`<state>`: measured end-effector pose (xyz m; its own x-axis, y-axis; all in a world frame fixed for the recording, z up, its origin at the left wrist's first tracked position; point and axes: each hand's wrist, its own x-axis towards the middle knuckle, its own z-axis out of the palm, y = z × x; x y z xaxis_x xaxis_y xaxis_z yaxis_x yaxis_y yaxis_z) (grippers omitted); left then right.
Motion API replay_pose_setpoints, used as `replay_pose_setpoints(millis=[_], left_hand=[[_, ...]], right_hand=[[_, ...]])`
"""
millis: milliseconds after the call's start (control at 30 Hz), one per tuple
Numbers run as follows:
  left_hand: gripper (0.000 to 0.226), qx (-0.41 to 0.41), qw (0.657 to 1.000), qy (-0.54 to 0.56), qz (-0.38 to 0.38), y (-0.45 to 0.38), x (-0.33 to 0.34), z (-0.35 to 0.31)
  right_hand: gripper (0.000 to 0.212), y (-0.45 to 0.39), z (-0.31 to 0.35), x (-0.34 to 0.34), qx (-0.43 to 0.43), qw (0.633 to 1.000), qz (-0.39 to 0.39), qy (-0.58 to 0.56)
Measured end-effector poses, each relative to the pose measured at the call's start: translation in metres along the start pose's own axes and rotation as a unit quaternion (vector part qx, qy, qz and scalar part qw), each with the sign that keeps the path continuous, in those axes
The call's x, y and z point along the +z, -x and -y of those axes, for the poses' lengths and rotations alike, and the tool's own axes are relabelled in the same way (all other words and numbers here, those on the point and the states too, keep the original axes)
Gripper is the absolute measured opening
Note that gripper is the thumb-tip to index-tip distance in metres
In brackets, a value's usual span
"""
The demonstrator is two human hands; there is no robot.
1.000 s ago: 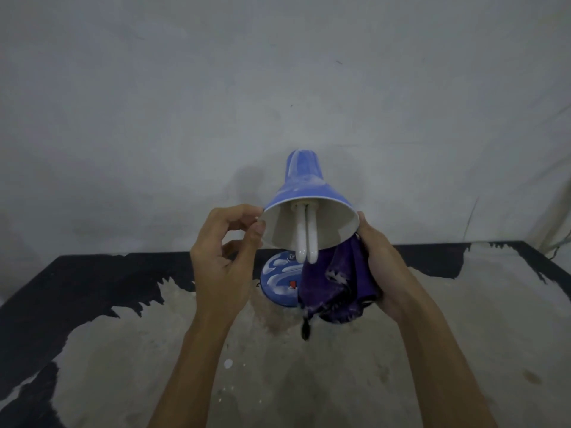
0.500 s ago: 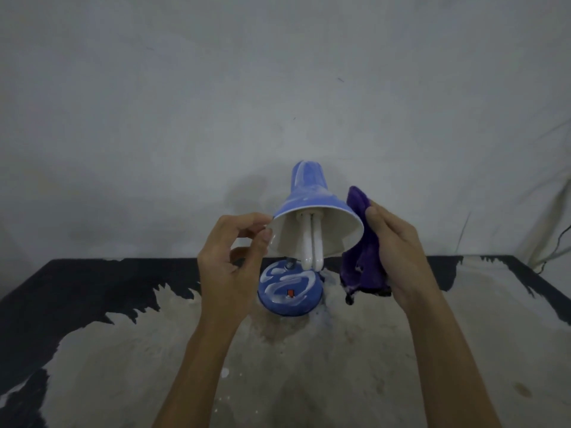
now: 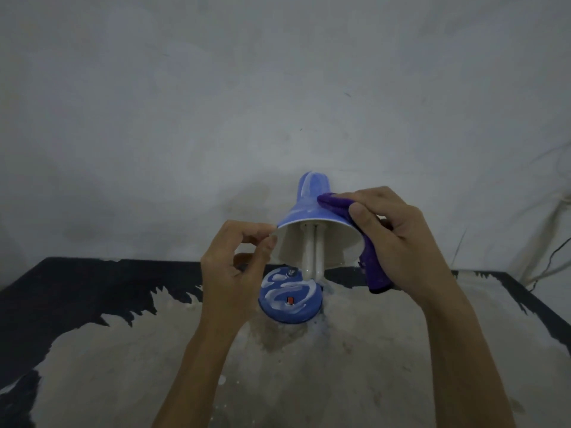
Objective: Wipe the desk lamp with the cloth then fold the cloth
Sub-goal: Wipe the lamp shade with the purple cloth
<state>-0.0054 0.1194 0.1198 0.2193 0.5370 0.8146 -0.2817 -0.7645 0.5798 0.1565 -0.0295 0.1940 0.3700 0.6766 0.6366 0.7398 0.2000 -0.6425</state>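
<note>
- a small blue desk lamp [image 3: 312,208] with white smears on its plastic stands near the far edge of a worn table [image 3: 386,359] whose top is pale and scuffed in the middle and black along the edges.
- the lamp's cone-shaped blue shade [image 3: 304,210] is tilted toward the viewer, so its white inside shows, with a white u-shaped tube bulb [image 3: 313,254] hanging down in it.
- the lamp's round blue base [image 3: 290,296] sits flat on the table below the shade, streaked with white swirls, with a small red switch [image 3: 289,300] on top.
- the left hand [image 3: 234,273] is beside the shade's left rim, thumb and forefinger closed in a pinch on the rim's edge, the other fingers curled.
- the right hand [image 3: 398,239] lies over the right side of the shade, fingers stretched across the top and thumb pointing toward the rim.
- a bunched purple cloth [image 3: 335,202] is gripped under the right hand and pressed against the upper right of the shade; its loose end hangs down past the rim beside the palm, above the table.
- both bare forearms reach in from the bottom of the view.
- behind the table is a plain grey-white wall [image 3: 216,103], with thin dark cables [image 3: 553,257] trailing at the far right.
</note>
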Motion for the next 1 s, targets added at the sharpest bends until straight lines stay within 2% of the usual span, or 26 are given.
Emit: replay_pose_setpoints(millis=[167,300,367,500,567,667,733,900,1000], left_hand=[[0.005,0.011,1.0,-0.006,0.011,0.001,-0.004,0.001],[0.008,0.01,1.0,-0.017,0.013,0.001,-0.005,0.003],[0.008,0.015,0.999,-0.031,0.012,0.0,-0.005,0.002],[0.013,0.023,0.999,-0.032,0.01,0.0,-0.003,-0.001],[0.011,0.024,0.999,-0.026,0.011,-0.001,-0.003,-0.001],[0.01,0.022,0.999,-0.023,0.009,-0.001,-0.001,-0.002],[0.009,0.018,1.0,-0.015,0.007,-0.001,-0.001,-0.002],[0.005,0.012,1.0,-0.008,0.01,-0.003,-0.006,-0.001],[0.003,0.018,1.0,-0.009,0.012,-0.003,-0.005,-0.002]], right_hand=[[0.028,0.007,0.021,-0.008,-0.059,0.996,0.041,0.055],[0.025,0.013,0.032,-0.023,-0.07,0.992,0.102,-0.023],[0.024,0.014,0.031,-0.027,-0.054,0.996,0.061,-0.039],[0.027,0.007,0.019,-0.03,0.019,0.992,-0.123,0.007],[0.025,-0.001,0.011,-0.029,0.052,0.985,-0.154,0.053],[0.021,-0.012,0.0,-0.018,0.08,0.986,-0.097,0.108],[0.023,-0.015,-0.003,-0.006,0.088,0.989,-0.049,0.106],[0.039,-0.024,0.007,0.004,0.063,0.994,-0.029,0.09],[0.026,-0.027,0.015,0.005,0.025,0.992,-0.003,0.122]])
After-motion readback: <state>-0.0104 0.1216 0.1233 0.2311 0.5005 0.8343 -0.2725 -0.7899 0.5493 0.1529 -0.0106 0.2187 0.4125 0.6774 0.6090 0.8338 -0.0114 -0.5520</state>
